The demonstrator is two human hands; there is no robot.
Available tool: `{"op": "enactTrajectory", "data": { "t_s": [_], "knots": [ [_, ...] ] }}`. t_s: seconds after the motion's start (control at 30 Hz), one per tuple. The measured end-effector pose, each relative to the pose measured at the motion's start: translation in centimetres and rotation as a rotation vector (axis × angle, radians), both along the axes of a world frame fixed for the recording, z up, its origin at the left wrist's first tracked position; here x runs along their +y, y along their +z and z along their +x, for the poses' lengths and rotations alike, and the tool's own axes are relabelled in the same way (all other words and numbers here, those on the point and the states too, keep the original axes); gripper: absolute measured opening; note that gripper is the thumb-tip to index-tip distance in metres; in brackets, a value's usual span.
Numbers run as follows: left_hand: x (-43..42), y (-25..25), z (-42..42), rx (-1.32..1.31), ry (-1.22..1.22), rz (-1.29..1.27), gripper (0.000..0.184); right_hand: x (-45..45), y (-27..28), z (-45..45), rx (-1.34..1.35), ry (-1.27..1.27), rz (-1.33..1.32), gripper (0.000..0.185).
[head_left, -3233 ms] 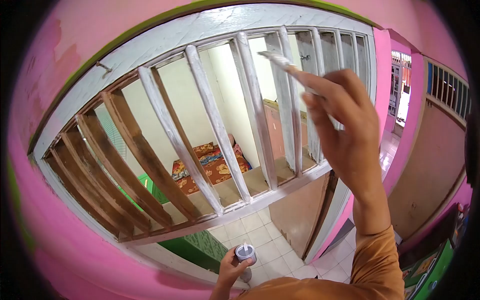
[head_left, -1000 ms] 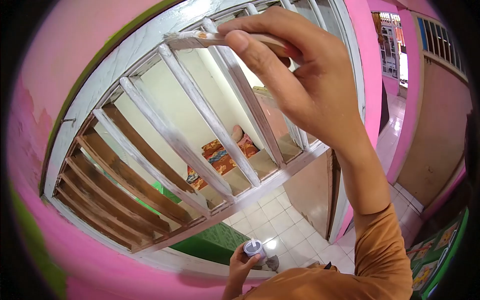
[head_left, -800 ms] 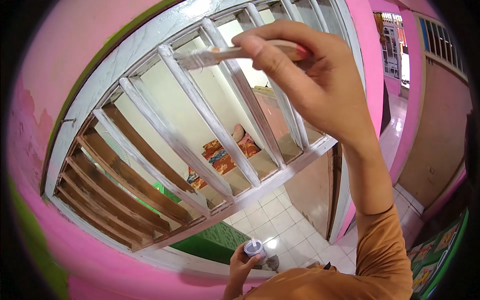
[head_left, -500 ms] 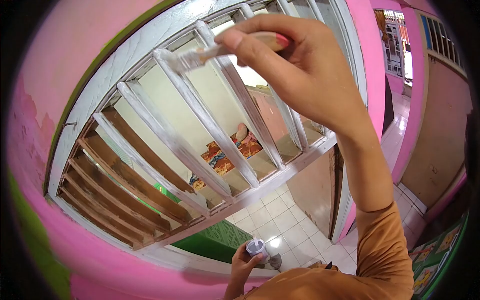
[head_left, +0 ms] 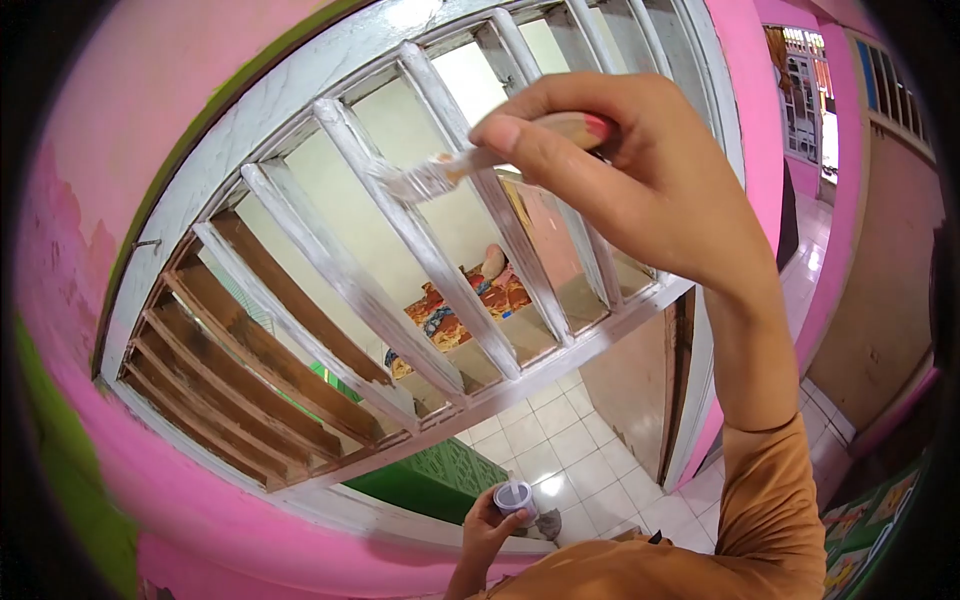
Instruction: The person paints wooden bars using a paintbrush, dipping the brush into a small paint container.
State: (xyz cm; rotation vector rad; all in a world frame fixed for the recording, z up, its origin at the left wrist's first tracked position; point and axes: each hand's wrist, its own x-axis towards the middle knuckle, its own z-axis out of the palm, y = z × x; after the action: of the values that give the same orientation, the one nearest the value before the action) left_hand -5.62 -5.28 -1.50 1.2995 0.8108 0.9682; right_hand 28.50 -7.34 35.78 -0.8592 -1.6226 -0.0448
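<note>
Brush [head_left: 418,181]: Held in the upper part of the frame, left of centre; bristles toward the left, red-ended handle toward the right.
Right hand [head_left: 645,180]: Pinches the handle between thumb and fingertips. Placed upper right of centre, with the forearm dropping toward the lower right.
Whitish slat [head_left: 440,262]: Slopes steeply from the upper left of centre to just below the middle of the frame, meeting the lower rail [head_left: 600,345].
Bristles on slat: Lie over the upper part of its length, seemingly against the face; firm contact hard to confirm from this angle.
Axes: Nearly level for the brush, bristle end slightly lower; steep for the slat. Cross at a wide angle rather than run parallel.
Length beyond the bristles: Mostly below and to the right, down to the rail; only a short stretch above, toward the upper left.
Nearer hand: Clearly the right, just right of the slat's upper part.
Left hand [head_left: 488,520]: Curled round a small cup [head_left: 516,498] at lower centre, mouth facing up; well below both brush and slat.
Next slat to the right [head_left: 520,235]: Slopes much the same way, passing behind the handle near the fingertips.
Next slat to the left [head_left: 350,290]: Also whitish, apart from the bristles.
Brown slats [head_left: 230,370]: Grouped at the lower left of the frame, well apart from both hands.
</note>
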Motion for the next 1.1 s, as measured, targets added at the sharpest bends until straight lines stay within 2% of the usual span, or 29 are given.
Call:
{"op": "enactTrajectory", "data": {
  "t_s": [0.03, 0.17, 0.27, 0.37, 0.53, 0.67, 0.77, 0.97, 1.1],
  "knots": [
    [0.1, -0.2, -0.1, 0.009, 0.001, 0.005, 0.056, 0.0, 0.0, 0.1, -0.011, 0.003, -0.028, 0.028],
    [-0.1, 0.5, 0.1, 0.011, -0.009, -0.016, 0.055, 2.2, 0.6, -0.2, 0.079, -0.021, 0.31, 0.027],
    [-0.1, 0.8, 0.5, 0.019, -0.021, -0.041, 0.056, 1.3, 0.6, -1.2, 0.132, 0.023, 0.303, 0.024],
    [-0.3, 1.1, 0.8, -0.017, -0.019, -0.05, 0.057, 1.0, -1.1, -1.6, -0.067, -0.159, 0.325, 0.02],
    [-0.2, 0.9, 0.5, 0.014, -0.027, -0.02, 0.057, -0.6, -2.2, -2.6, -0.076, -0.273, 0.564, 0.015],
    [0.3, 0.9, 0.3, -0.027, -0.064, -0.054, 0.058, -1.0, -0.6, -4.2, -0.135, -0.526, 0.678, 0.01],
    [0.5, 1.2, 0.7, -0.024, -0.078, -0.037, 0.058, 1.0, -0.2, -4.3, -0.208, -0.519, 0.858, 0.009],
    [1.1, 0.2, 0.5, -0.033, -0.089, -0.017, 0.061, -0.3, -0.3, -5.9, -0.274, -0.62, 0.635, 0.008],
    [1.5, 0.1, 0.3, -0.057, -0.099, -0.037, 0.061, 0.0, 0.8, -6.3, -0.282, -0.675, 0.709, 0.009]
  ]
}}
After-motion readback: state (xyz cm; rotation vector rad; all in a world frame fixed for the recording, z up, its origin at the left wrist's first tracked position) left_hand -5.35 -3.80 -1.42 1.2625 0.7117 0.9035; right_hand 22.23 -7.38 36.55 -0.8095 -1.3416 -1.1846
